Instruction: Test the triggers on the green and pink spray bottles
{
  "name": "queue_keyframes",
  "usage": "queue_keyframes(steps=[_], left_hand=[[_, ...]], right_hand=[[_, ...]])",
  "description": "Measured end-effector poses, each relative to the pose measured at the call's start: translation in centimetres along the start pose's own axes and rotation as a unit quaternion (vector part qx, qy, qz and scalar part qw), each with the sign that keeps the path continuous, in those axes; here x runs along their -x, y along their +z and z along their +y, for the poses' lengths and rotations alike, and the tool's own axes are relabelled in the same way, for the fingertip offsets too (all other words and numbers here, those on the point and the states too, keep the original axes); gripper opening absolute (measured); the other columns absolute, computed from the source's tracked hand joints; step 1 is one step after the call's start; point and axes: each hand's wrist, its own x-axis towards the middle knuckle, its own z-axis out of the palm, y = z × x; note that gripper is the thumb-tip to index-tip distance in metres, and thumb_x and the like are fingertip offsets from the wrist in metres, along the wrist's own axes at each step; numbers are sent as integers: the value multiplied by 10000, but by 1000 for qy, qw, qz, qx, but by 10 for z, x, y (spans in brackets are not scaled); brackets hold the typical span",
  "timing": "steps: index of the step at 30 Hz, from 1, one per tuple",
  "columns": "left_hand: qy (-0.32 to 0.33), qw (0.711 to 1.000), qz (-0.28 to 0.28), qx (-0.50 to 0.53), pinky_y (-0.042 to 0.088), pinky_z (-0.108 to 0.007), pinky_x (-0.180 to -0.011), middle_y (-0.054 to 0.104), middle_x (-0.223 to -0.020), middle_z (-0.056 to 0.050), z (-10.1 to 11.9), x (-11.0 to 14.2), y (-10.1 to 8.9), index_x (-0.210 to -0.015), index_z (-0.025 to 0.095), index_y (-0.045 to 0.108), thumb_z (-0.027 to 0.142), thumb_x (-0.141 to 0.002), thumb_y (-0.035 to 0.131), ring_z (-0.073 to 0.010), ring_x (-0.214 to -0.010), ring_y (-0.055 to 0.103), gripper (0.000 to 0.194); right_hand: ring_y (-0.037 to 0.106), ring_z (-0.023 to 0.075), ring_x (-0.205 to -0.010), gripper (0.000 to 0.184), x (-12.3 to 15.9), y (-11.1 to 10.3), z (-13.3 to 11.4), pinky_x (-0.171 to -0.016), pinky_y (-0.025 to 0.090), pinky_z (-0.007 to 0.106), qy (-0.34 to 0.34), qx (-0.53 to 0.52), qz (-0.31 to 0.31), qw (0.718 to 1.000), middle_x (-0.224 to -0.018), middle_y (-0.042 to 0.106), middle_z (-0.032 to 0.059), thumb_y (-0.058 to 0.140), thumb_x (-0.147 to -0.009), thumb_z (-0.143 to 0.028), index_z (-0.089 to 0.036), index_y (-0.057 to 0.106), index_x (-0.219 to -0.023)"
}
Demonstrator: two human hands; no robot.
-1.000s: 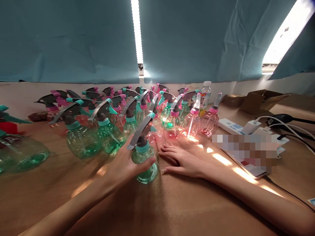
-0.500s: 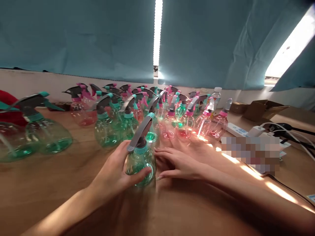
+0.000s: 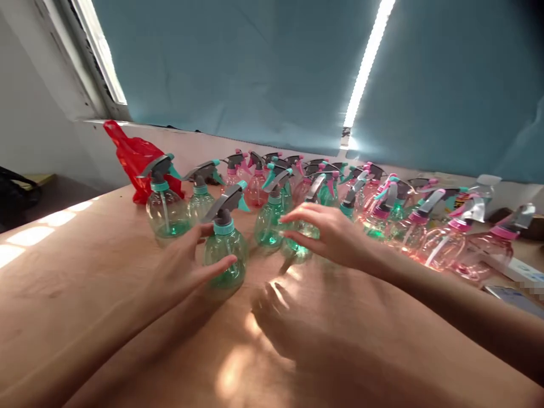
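My left hand (image 3: 181, 263) is wrapped round the side of a clear green spray bottle (image 3: 232, 255) with a turquoise collar and a grey trigger head. The bottle stands upright, its thumb side facing me. My right hand (image 3: 335, 232) hovers to the right, fingers and thumb apart with nothing between them. Behind its fingertips is another green spray bottle (image 3: 268, 224); whether they touch it I cannot tell. Two more green bottles, one a spray bottle with a turquoise collar (image 3: 165, 207), stand left of the held one.
Several green and pink spray bottles (image 3: 446, 243) crowd the back and right of the wooden table (image 3: 365, 351). A red plastic bag (image 3: 136, 161) lies at the back left. A phone-like flat object (image 3: 516, 300) sits at the right. Blue sheeting (image 3: 238, 73) covers the window behind.
The view has swung left, bringing the red bag and table's left side into sight. My left hand has carried its bottle left, towards two other green ones. My right hand has lifted away from it.
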Motion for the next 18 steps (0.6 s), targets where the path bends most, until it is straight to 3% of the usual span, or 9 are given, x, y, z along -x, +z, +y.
queue_keyframes(steps=[6,13,18], left_hand=[[12,996,20,-81,482,-476,-967,597,-1152,-137,-12,-32,6,-1123,144,604,564,-789,642,-327,-1118,586,538],[1,996,-2,-92,460,-476,-992,615,-1252,-168,-12,-61,16,-1334,118,514,480,-822,655,-344,-1194,557,643],[5,996,-1,-85,495,-452,-941,625,-1245,-163,-15,-70,21,-1348,120,491,439,-820,675,-331,-1160,585,644]], right_hand=[[652,256,-856,443,-62,-14,4,-685,489,372,82,163,-3,983,-1173,655,147,613,-906,-380,-145,590,-1280],[588,325,-1078,657,-86,-14,33,-812,484,398,122,157,-113,974,-1190,637,149,649,-831,-564,-145,560,-1329],[579,325,-1051,589,-99,-11,40,-782,467,386,119,172,-143,967,-1168,621,151,657,-826,-561,-151,599,-1244]])
